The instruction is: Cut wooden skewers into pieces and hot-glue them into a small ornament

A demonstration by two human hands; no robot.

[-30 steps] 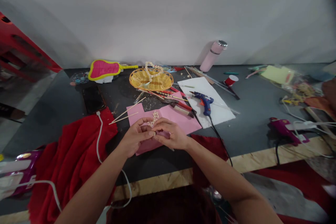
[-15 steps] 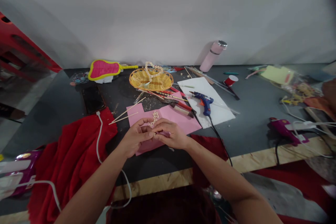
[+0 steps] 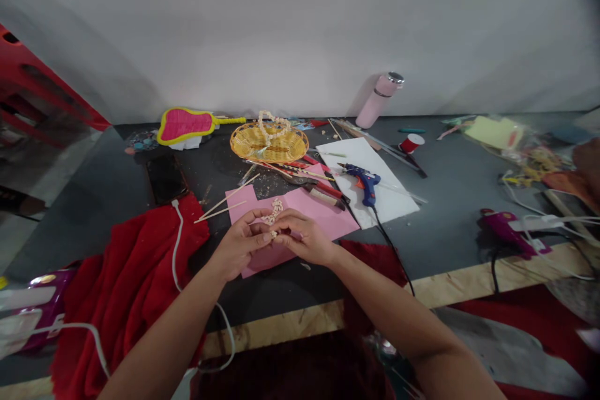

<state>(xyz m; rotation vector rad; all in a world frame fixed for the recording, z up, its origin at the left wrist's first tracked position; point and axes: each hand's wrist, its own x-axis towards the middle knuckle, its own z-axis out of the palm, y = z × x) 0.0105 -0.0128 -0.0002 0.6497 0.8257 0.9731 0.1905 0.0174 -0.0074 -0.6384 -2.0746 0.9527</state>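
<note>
My left hand (image 3: 239,249) and my right hand (image 3: 309,242) meet over the pink paper (image 3: 323,212). Thumbs and fingertips of both are closed around a small cluster of cream-coloured beads (image 3: 274,234). More of these beads (image 3: 275,207) trail away just beyond my fingers, looking like one strand, though the join is partly hidden by the fingers. Behind the hands stands a yellow wicker basket (image 3: 241,144), with a loop of similar beads (image 3: 280,135) resting in it. Two thin wooden sticks (image 3: 227,197) lie left of the paper.
A blue glue gun (image 3: 365,182) lies on white paper (image 3: 391,200). Scissors and sticks crowd the space behind my hands. To the left are a phone (image 3: 166,178), red cloth (image 3: 126,275) and a white cable (image 3: 176,244). A pink bottle (image 3: 375,103) stands by the wall.
The bead cluster between my fingertips shows more clearly now, as the fingertips have shifted slightly. Both hands otherwise stay in place over the pink paper.
</note>
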